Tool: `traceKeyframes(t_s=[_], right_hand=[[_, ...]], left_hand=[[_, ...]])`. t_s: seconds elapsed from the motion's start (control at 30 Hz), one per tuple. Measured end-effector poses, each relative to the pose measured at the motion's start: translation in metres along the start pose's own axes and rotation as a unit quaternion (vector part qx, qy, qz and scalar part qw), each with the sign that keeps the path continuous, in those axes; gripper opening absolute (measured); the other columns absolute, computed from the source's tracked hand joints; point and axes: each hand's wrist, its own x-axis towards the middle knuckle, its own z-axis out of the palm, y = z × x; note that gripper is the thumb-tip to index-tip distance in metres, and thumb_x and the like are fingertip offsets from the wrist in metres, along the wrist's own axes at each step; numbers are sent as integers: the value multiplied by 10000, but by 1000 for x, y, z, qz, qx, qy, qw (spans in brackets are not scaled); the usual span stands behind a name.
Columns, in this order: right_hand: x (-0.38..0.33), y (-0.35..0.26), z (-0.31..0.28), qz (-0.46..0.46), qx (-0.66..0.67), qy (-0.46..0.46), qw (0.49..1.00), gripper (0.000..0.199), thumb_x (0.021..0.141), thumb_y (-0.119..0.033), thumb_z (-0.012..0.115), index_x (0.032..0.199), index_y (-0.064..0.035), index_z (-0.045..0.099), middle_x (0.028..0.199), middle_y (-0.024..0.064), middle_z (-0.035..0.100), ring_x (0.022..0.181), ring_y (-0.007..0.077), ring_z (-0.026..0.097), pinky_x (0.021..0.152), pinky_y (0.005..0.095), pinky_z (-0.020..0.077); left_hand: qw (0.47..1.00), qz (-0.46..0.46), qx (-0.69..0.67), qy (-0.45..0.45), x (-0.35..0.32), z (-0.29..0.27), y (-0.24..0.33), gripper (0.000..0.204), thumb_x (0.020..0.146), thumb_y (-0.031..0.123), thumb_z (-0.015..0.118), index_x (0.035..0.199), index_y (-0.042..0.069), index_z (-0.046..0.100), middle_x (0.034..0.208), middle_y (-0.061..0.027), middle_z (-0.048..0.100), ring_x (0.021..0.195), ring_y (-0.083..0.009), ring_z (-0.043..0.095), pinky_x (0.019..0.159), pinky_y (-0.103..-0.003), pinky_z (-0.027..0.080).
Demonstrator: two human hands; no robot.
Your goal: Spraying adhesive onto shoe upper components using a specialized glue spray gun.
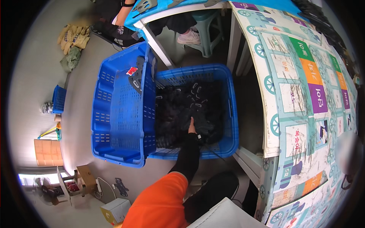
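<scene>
My left hand (192,127) reaches down into a blue plastic basket (231,110) filled with a heap of dark, soft-looking pieces (182,110). Several of these show small white oval outlines. Only the thumb side stands out against the black heap; the fingers are lost among the pieces, so what they grip is hidden. A small white device with a cable sits at the wrist. To the left, a second blue basket (114,114) is tipped, its rim overlapping the first; a dark grey piece (135,81) with a red-and-white tag lies at its upper side. My right hand is not in view.
A table with a printed cover (281,95) runs along the right. Beyond the baskets are a white table leg (157,47), a green stool (207,34) and another person's shoe (189,37). Work gloves (74,38), a white box (115,210) and a fan (43,188) are at left.
</scene>
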Motion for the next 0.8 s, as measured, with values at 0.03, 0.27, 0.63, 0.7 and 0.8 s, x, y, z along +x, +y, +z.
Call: traceKeyframes(t_s=[0.03,0.27,0.63,0.7,0.8], right_hand=[[0,1,0,-3,-1,0,1000,224,941,-210,553,993,3,505,812,118,593,719,207,549,632,317,434],[0,8,1,-14,-10,6,1000,231,955,-223,535,980,7,535,820,128,600,738,215,557,636,318,433],[9,14,-16,-122,-79,52,988,268,976,-244,507,960,13,582,833,145,611,768,228,570,643,321,432],[19,0,-24,-252,-146,92,952,278,980,-248,502,956,14,591,836,148,613,773,230,572,645,321,432],[13,-46,-32,-56,-82,82,992,777,940,-319,635,1522,19,247,935,96,595,831,170,567,699,311,467]], left_hand=[[1000,1,-7,1,1,1,0,773,835,593,622,1302,-21,563,1254,-206,614,1092,-372,628,887,-457,519],[999,11,-37,-1,9,2,4,838,834,640,615,1322,-38,547,1275,-206,602,1093,-375,624,871,-460,521],[999,35,13,-35,21,0,21,976,828,760,567,1339,-71,533,1256,-184,601,1069,-358,622,813,-455,529],[998,46,47,-15,21,-3,19,985,833,771,550,1335,-75,535,1242,-177,608,1049,-352,629,797,-452,532],[988,85,86,-98,20,-4,21,949,859,756,533,1330,-68,540,1216,-177,622,1013,-324,641,746,-438,541]])
